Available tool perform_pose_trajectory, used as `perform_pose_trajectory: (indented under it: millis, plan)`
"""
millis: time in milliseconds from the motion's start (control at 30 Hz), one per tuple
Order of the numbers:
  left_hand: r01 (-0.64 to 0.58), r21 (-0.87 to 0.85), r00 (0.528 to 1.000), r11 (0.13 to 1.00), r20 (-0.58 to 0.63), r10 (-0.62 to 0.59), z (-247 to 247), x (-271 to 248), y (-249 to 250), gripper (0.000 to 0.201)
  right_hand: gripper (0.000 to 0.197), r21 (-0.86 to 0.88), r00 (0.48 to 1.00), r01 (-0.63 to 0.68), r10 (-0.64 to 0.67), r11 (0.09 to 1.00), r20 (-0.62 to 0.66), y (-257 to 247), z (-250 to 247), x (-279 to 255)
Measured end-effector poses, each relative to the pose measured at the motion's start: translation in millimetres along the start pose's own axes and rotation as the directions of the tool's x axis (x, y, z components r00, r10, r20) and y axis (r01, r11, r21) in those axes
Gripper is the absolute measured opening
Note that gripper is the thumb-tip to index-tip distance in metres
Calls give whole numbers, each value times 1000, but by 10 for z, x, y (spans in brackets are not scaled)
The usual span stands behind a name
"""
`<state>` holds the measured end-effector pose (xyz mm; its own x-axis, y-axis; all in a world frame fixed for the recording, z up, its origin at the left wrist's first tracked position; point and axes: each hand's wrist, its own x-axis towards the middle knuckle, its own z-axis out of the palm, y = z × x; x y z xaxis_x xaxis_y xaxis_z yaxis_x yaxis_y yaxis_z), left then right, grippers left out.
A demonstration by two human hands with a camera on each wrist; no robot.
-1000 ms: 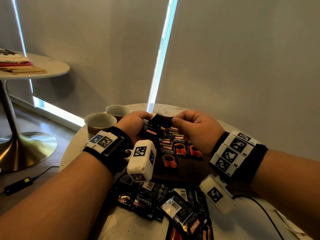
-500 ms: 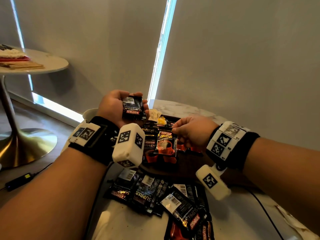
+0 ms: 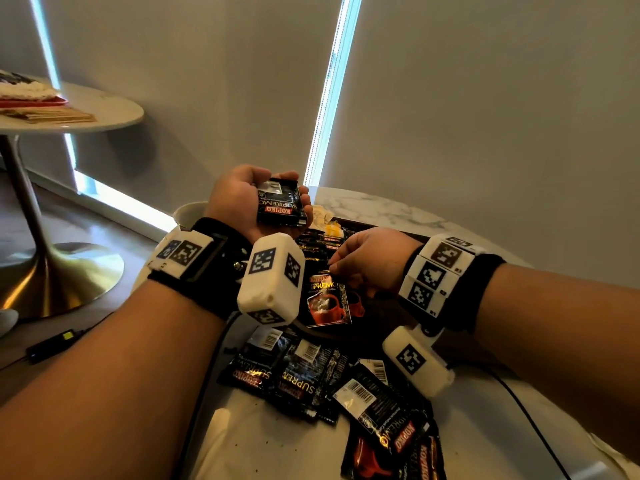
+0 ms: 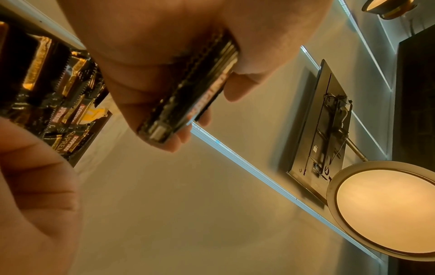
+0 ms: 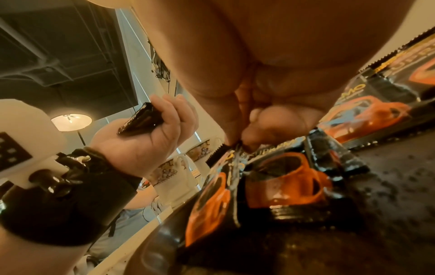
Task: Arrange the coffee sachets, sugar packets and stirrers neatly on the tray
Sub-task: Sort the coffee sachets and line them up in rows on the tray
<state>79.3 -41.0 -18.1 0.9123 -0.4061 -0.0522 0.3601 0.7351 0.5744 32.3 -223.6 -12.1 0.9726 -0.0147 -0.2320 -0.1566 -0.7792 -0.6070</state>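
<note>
My left hand (image 3: 242, 202) is gripping a sachet stack (image 3: 281, 206), long axis pointing away; my right hand (image 3: 372, 263) is pinching a sachet's (image 3: 327, 299) top edge.

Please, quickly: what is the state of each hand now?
Left hand: grip closed on a stack of coffee sachets.
Right hand: pinches the top of a sachet on the tray.

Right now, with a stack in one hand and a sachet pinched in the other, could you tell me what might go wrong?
1. The left hand holds a stack of sachets raised in an upturned palm; if the grip loosens, they could slide out and scatter.
2. The right hand pinches one sachet by its top edge on the tray; dragging it may disturb the overlapping row.
3. Loose sachets overlap the table's near edge and could get knocked off.
</note>
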Motion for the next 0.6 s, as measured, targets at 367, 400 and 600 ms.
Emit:
perform_pose_trajectory:
  millis: [367,400,600]
  plan:
    - [-21,15,1000,1000,-23,21,13,-14,-47,35,10,-30,996,-68,70,997,62,-25,-10,100]
    - [-19,18,999,1000,-26,20,14,-13,-51,35,13,-29,997,-69,70,997,28,-13,-2,122]
    - [-14,20,1000,1000,-27,14,7,-6,-49,35,25,10,997,-78,78,997,-17,2,56,149]
